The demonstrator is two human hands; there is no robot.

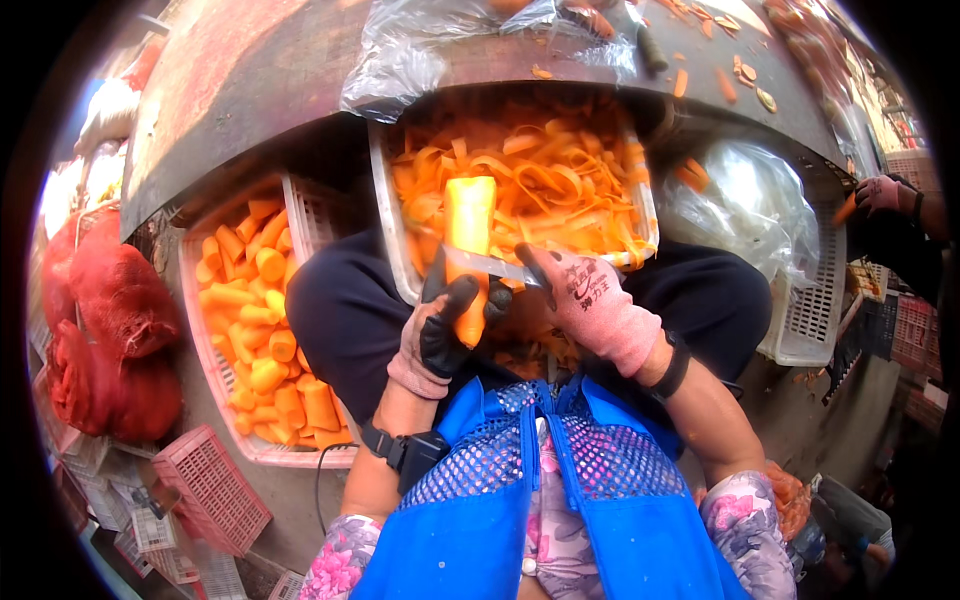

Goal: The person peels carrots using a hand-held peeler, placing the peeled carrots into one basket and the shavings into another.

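A carrot (470,210) stands out bright orange above a white plastic crate (380,176) full of peel ribbons. My left hand (439,330), in a pink and black work glove, grips the carrot's lower part, with the narrow end towards me. My right hand (592,300), gloved in pink with dark fingertips, holds a flat-bladed metal tool (495,266). Its blade lies across the carrot, and its handle is hidden in the glove. Long carrot peelings (540,172) heap up under and beyond both hands.
To the left stands a pink crate (214,375) of peeled carrots (262,337), with red mesh sacks (120,322) beyond. A table (262,97) overhangs the peel crate. A clear plastic bag (742,202) fills a crate at right. Another person's gloved hand (877,193) holds something orange farther right.
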